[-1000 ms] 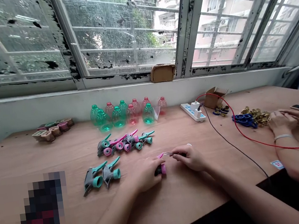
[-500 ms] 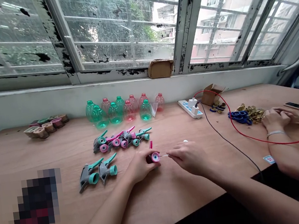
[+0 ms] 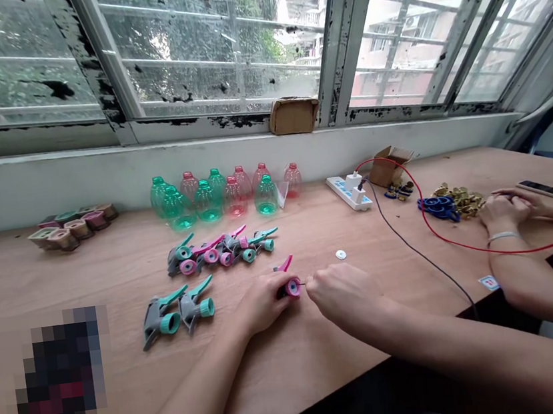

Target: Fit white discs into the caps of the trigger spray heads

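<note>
My left hand (image 3: 270,298) is closed around a trigger spray head (image 3: 293,288) with a pink lever and pink collar, the collar's opening turned toward me and to the right. Beside it, my right hand (image 3: 340,291) is a fist around a thin stick-like piece (image 3: 303,284); only a short end shows between the fist and the collar, and I cannot tell whether it is a tube or a tool. To the left lie two grey spray heads (image 3: 159,321) with teal levers and collars. Behind them is a row of several pink and teal spray heads (image 3: 221,250).
Several green and pink clear bottles (image 3: 208,202) stand by the wall. A small white disc (image 3: 341,254) lies beyond my right hand. At right are a power strip (image 3: 348,193), cables, blue and gold-coloured parts (image 3: 464,201), and another person's hands (image 3: 506,212).
My right hand has moved closer to the collar and closed into a fist, so less of the thin piece shows. The spray head's lever now tilts right. The view has shifted slightly.
</note>
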Motion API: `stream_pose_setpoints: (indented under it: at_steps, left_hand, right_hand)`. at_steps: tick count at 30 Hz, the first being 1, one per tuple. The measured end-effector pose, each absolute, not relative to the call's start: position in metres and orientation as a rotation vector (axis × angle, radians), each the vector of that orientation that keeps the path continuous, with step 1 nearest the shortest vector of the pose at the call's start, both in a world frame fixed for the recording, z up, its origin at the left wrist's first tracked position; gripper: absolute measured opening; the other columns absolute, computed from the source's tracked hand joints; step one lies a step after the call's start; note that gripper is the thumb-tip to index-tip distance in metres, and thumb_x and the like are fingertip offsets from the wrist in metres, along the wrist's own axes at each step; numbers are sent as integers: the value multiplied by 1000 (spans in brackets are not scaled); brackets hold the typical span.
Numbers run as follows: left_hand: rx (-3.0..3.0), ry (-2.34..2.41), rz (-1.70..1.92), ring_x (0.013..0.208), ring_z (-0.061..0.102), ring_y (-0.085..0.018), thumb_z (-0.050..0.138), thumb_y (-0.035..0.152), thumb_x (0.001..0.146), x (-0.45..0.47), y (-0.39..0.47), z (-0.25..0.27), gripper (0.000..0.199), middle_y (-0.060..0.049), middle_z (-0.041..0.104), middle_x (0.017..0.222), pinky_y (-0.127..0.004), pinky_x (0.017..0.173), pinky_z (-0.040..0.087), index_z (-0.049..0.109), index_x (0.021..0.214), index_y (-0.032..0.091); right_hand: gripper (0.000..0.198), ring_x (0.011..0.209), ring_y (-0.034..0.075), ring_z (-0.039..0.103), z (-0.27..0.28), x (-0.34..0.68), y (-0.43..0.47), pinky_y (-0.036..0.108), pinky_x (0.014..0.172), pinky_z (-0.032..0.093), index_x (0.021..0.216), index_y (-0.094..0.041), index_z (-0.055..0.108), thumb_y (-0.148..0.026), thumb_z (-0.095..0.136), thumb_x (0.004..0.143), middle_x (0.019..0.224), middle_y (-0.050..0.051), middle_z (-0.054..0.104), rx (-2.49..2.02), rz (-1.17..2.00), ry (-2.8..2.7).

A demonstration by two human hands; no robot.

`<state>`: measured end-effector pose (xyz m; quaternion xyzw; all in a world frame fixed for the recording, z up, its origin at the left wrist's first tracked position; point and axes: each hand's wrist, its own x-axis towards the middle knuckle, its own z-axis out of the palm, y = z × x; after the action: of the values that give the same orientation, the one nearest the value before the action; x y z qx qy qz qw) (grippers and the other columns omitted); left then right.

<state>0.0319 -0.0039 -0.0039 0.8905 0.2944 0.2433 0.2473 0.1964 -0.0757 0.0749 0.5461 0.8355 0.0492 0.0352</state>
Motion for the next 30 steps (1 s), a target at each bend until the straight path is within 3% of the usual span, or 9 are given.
stream_pose_setpoints:
  at_steps: [9,12,16,23,30]
  left_hand:
    - [2420,793,674,77,59,-17,56,16,80,28,-6,-1,24,-4,68,87,-26,70,43,66,101,20]
    - [2424,785,675,78,59,-17,57,17,81,27,-5,0,21,-4,68,87,-26,71,43,66,99,20]
    - [2417,752,667,82,59,-18,56,17,81,28,-6,2,21,-5,68,92,-26,74,43,67,99,20]
    - [2374,762,646,80,59,-17,55,20,82,28,-6,5,22,-5,68,90,-26,74,44,67,100,19]
    - [2366,801,655,80,59,-17,57,21,81,28,-5,4,21,-4,68,89,-25,73,43,66,100,19]
  right_hand:
    - [29,57,18,61,61,222,-60,27,51,31,62,-19,70,-24,55,87,64,8,69,1772,44,2689]
    - [29,54,14,58,45,233,-60,27,51,26,67,-21,71,-24,53,89,64,5,69,1782,-111,2829]
    - [25,56,12,57,28,241,-63,25,53,28,77,-22,74,-23,52,90,69,3,72,1815,-300,2942]
    - [27,50,10,49,21,248,-65,23,52,27,81,-23,74,-27,50,92,61,0,67,1827,-475,3019]
    - [34,48,10,49,7,244,-70,23,52,28,77,-21,73,-31,46,95,59,1,66,1929,-470,3067]
